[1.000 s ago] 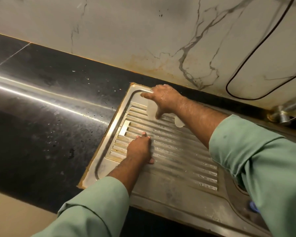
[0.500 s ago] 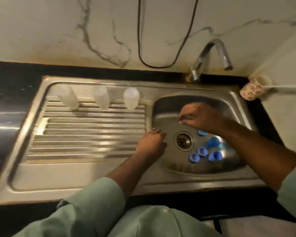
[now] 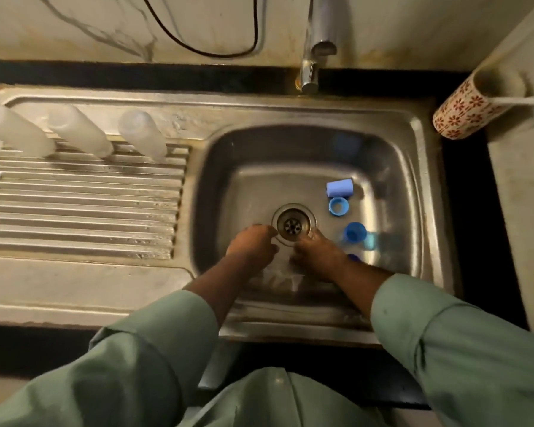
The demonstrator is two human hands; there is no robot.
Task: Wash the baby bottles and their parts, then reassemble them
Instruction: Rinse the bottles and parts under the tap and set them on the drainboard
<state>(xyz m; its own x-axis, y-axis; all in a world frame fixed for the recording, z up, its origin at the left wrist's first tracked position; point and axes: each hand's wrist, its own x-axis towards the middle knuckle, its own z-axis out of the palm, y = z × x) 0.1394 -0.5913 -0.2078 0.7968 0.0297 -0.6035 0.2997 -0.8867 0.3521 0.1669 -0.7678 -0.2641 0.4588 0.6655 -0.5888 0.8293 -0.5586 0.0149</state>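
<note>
Reaching into the sink [image 3: 413, 180], left hand [image 3: 252, 245] and right hand [image 3: 316, 257] flank the drain [image 3: 293, 224].

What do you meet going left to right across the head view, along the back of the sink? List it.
Left bottle → middle bottle → right bottle, all standing on the draining board → tap → patterned cup.

You look almost straight down from head height, close over the sink basin [image 3: 407, 186]. The wall and tap [image 3: 319, 32] run along the top edge; the drainboard [image 3: 84, 195] fills the left. No second view overlaps.
</note>
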